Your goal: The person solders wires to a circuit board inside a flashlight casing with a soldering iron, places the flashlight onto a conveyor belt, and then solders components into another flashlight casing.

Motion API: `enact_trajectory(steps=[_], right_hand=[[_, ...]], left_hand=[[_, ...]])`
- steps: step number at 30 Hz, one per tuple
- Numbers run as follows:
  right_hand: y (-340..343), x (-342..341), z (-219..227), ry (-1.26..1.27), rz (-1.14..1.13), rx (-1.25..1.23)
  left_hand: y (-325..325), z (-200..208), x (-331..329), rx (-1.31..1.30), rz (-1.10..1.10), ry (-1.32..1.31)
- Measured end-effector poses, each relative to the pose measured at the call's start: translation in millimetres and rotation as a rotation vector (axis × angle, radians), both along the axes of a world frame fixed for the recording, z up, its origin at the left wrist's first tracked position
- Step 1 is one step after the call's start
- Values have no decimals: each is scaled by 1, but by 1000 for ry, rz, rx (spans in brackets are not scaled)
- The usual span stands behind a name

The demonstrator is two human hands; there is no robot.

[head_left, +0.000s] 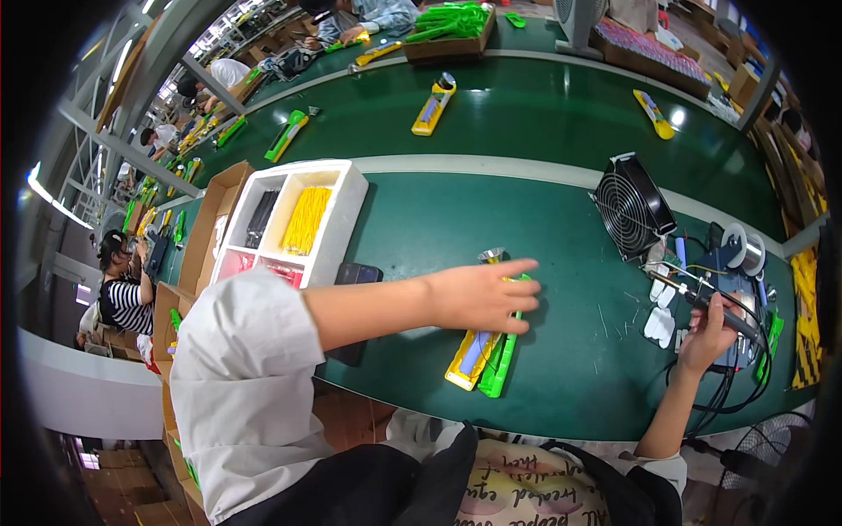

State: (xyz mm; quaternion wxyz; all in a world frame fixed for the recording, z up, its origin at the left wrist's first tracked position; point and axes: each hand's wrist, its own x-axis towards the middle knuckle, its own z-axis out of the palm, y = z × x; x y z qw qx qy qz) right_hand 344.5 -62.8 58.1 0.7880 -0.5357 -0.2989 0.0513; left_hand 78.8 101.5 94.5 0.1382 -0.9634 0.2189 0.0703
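My left hand reaches across the green table and rests on a yellow and green plastic torch-like part that lies on the table surface, its metal reflector end just past my fingers. My right hand grips a black-handled soldering iron, its tip pointing left toward a small holder with wires. Small white pieces lie just left of my right hand.
A white foam tray with yellow and black parts stands at the left, a dark phone beside it. A black fan and solder spool sit at right. Other yellow and green parts lie on the far belt; people work at left and behind.
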Motion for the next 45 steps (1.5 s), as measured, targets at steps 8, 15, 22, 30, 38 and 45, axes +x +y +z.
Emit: enact_trajectory(steps=[8,15,22,30,38,45], right_hand=[[0,-2,-4,-18,31,-57],[0,2,-7,10,70,-81],[2,-4,1,-18,81,-100],[3,-8,-1,-10,113,-104],[0,-7,-2,-14,104,-170],[2,-9,1,-18,94,-189]], left_hand=[[8,-8,-6,-221,117,-74],[-12,-32,-16,-433,505,-27],[-35,-20,-33,-533,657,-217],[-12,-22,-19,-937,743,135],[-2,-20,-6,-1027,799,529],[-6,-22,-8,-1033,837,613]])
